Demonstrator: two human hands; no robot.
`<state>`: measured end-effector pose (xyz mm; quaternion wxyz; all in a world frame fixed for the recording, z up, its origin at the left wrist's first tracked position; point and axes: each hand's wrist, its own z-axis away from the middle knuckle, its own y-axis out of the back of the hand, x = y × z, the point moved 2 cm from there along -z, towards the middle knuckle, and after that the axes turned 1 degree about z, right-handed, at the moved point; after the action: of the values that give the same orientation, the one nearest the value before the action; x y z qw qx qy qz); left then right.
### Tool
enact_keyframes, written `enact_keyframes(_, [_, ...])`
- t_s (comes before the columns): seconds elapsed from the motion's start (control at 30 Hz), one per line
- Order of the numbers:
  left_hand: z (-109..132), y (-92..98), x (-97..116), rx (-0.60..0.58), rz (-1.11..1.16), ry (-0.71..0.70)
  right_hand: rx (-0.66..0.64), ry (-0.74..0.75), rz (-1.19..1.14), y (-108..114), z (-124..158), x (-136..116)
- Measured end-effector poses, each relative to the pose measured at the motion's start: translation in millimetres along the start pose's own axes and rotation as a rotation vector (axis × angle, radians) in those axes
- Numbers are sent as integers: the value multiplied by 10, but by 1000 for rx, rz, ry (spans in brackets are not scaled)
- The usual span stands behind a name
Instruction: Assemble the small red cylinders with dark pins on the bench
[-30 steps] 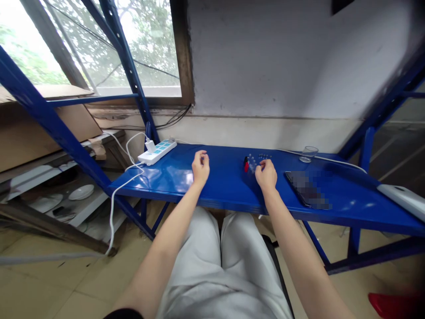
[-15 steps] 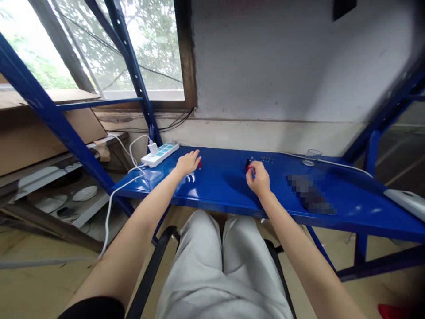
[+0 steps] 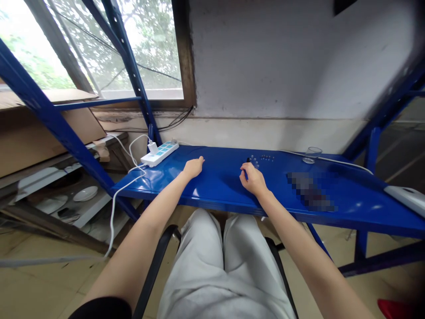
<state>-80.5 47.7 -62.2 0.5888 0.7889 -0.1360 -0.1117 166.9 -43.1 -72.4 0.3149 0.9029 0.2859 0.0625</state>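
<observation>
My left hand (image 3: 194,168) is closed in a pinch over the left part of the blue table (image 3: 219,177); whatever it grips is hidden behind the fingers. To its right, my right hand (image 3: 253,179) hovers low with curled fingers. A small black piece (image 3: 248,160) shows just past its fingertips; I cannot tell whether the hand holds it. Beside that hand lie several tiny clear pieces (image 3: 255,162). Farther back sits a short group of similar small bits (image 3: 267,157), too small to name.
A white power strip (image 3: 160,153) with a plug and cable lies at the table's left end. On the right are a clear glass cup (image 3: 312,155), a blurred-out object (image 3: 310,192) and a white device (image 3: 407,199). Blue rack posts (image 3: 133,75) frame both sides.
My left hand has closed and shifted slightly right; the red piece beside it is out of sight. My right hand has moved a little left and nearer, and the red at its fingertips no longer shows.
</observation>
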Motion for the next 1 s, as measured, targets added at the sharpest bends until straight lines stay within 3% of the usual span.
enact_keyframes(0.13, [-52, 0, 98, 57, 244, 89, 61, 63, -15, -6, -1, -6])
enact_keyframes(0.3, [-85, 77, 380, 295, 991, 191, 50, 74, -18, -18, 5, -9])
enact_keyframes(0.4, [-39, 56, 570, 261, 1473, 249, 42, 78, -7, -25, 4, -9])
enact_keyframes(0.5, [39, -34, 681, 207, 1742, 244, 26, 77, 1, -28, 3, -11])
enact_keyframes(0.67, [144, -185, 694, 152, 1802, 192, -22, 53, 19, -30, -3, -33])
enact_keyframes(1.0, [288, -112, 818, -144, 1660, 14, -170, -80, 47, -85, -14, -45])
